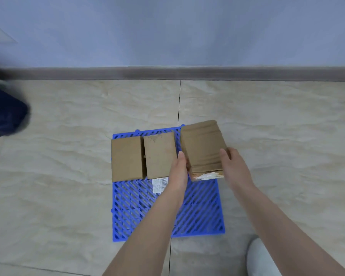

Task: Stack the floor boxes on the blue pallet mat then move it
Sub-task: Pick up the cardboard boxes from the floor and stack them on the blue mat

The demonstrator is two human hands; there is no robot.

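2 plain brown cardboard boxes sit along far edge of blue plastic lattice pallet mat; 3rd taped brown cardboard box, clamped btwn left hand & right hand, over far-right corner; mat move pending.

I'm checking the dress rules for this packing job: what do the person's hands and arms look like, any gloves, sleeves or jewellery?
Both arms are bare up to the frame's lower edge, with no sleeve showing. The left hand and the right hand wear no gloves. No ring, watch, wristband or marking shows on either. The fingernails look short and plain.
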